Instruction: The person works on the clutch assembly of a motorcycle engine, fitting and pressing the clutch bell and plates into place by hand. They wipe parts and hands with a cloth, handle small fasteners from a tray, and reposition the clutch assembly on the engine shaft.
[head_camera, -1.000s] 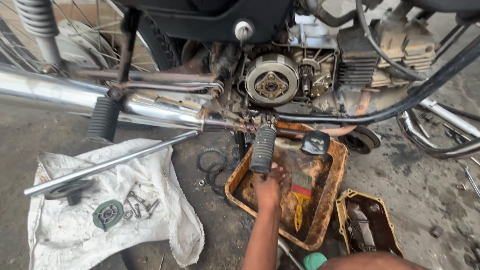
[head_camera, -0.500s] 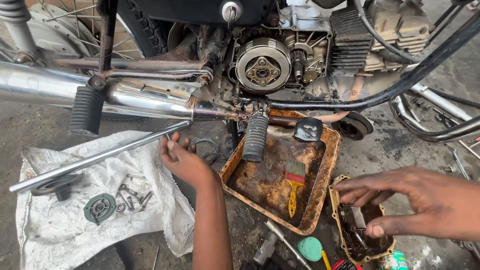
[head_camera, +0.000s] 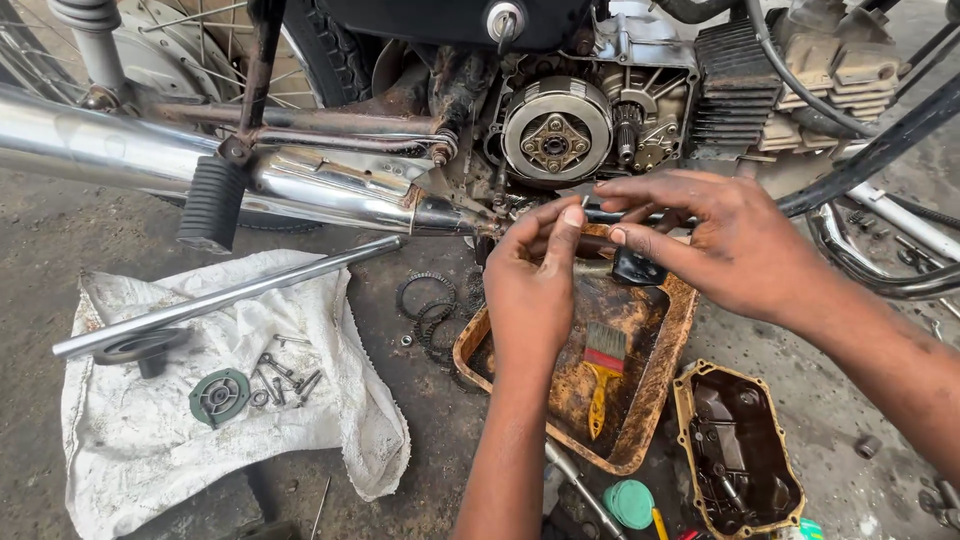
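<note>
Here, left hand (head_camera: 535, 290), right hand (head_camera: 725, 245), oily tray (head_camera: 655, 400)

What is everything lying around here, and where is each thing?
Motorcycle engine: one, grey, cover off, clutch showing, top centre.
Exhaust pipe: one, chrome, upper left.
Drain tray: one, rusty orange, oily, centre.
Paintbrush: one, yellow handle with red band, in the tray.
Engine cover: one, dark inside, lower right.
Cloth: one, white, lower left.
Steel bar: one, silver, across the cloth.
Green disc part: one, on the cloth.
Clutch rings: several, dark, on the ground beside the tray.
Left hand: above the tray.
Right hand: above the tray, under the engine.
</note>
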